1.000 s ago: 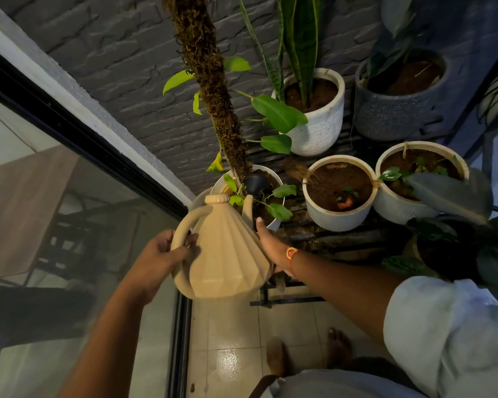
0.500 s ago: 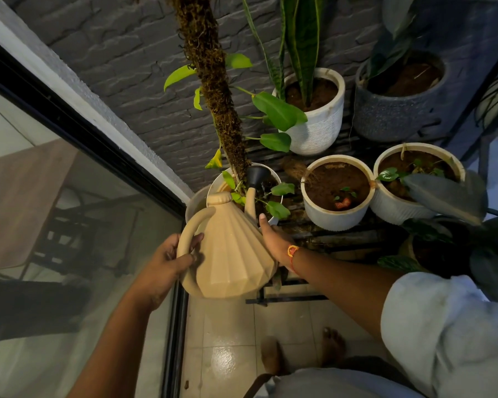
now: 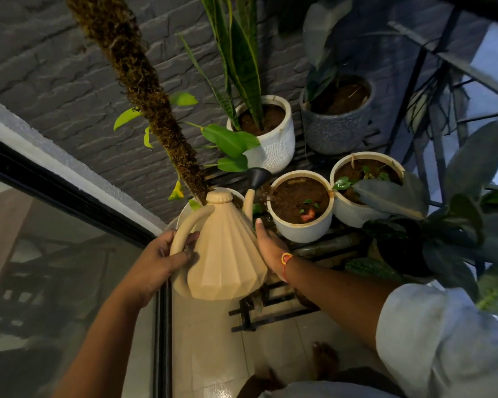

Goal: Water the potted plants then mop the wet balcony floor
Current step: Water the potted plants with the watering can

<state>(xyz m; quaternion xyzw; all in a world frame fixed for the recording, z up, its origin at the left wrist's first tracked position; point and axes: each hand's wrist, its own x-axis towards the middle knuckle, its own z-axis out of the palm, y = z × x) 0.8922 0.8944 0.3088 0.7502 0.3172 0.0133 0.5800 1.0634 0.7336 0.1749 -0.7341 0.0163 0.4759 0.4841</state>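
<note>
A person holds one beige ribbed watering can [image 3: 224, 254] in the middle of the frame, just above the near edge of the metal plant rack [image 3: 270, 311]. The left hand [image 3: 161, 259] has its fingers curled round the looped handle, which likely carries the weight and sets the tilt. The right hand [image 3: 270, 245] lies with its palm against the can's right side and its thumb straight up. The other fingers are hidden behind the can, so this reads as a steadying prop, not a grip. The can leans so that its black spout head [image 3: 259, 178] sits over the left rim of the middle white pot [image 3: 299, 228]. A few drops seem to fall there, so that pot is probably the one being watered now.

Five pots count plainly:
- the middle white pot
- a second white pot [image 3: 354, 211] touching its right side
- a white pot with tall striped leaves [image 3: 273, 150] behind them
- a grey speckled pot [image 3: 337, 133] at upper right
- a pot [image 3: 184, 214] half hidden behind the can, holding a mossy pole [image 3: 144, 90]

A dark plant [image 3: 457, 214] at right may stand in a sixth pot, though I cannot tell.

Two bare feet stand on the tiled floor [image 3: 213, 340] at the bottom. No mop is in view, so the mopping is not yet begun.
</note>
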